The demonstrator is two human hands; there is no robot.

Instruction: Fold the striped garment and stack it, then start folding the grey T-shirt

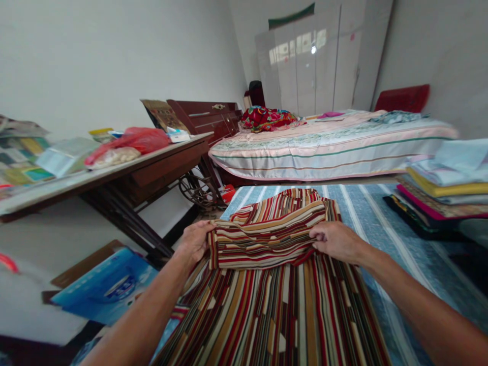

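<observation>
Garment [282, 315], striped, on blue-striped sheet [396, 274]; L hand [196, 241] & R hand [339, 241] pinch its folded-over part [263, 241]. Folded cloth stack [450, 189] to R, table [168, 165] w/ red bag [147, 140] to L, bed [324, 160] w/ floral cloth [267, 118] beyond.

Striped garment [272, 284] cut off by bottom edge, folded stack [450, 189] by right; red object [8, 263] blurred.

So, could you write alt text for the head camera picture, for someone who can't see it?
A person's left hand and right hand hold a folded-over part of a striped garment on a blue sheet. Folded cloths lie stacked at right; a table stands at left, a bed beyond.
</observation>
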